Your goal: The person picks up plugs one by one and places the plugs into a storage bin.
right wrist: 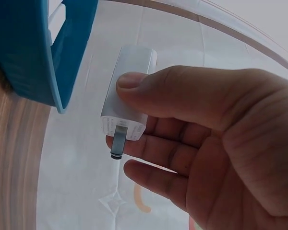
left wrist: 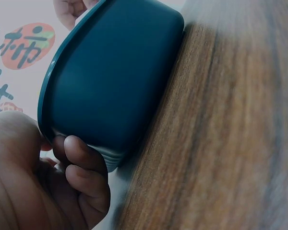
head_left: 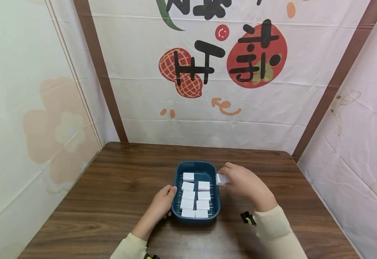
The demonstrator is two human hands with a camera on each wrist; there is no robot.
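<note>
A dark blue plastic bin (head_left: 216, 212) stands on the table with several white plug-in chargers (head_left: 188, 195) lying in two columns inside it. My left hand (head_left: 163, 202) grips the bin's left side, the thumb at the rim and the fingers curled against the outer wall, as the left wrist view shows. In my right hand (head_left: 244, 181) is another white charger (right wrist: 127, 86), pinched between thumb and fingers just beyond the bin's right rim. Its metal prongs (right wrist: 118, 141) point away from the palm in the right wrist view.
The brown wood-grain table (head_left: 136, 169) carries the bin near its middle. A white printed curtain (head_left: 259, 108) hangs behind the table's far edge, and further curtains (head_left: 353, 144) flank both sides. A black and yellow strap piece (head_left: 248, 218) shows beside the right sleeve.
</note>
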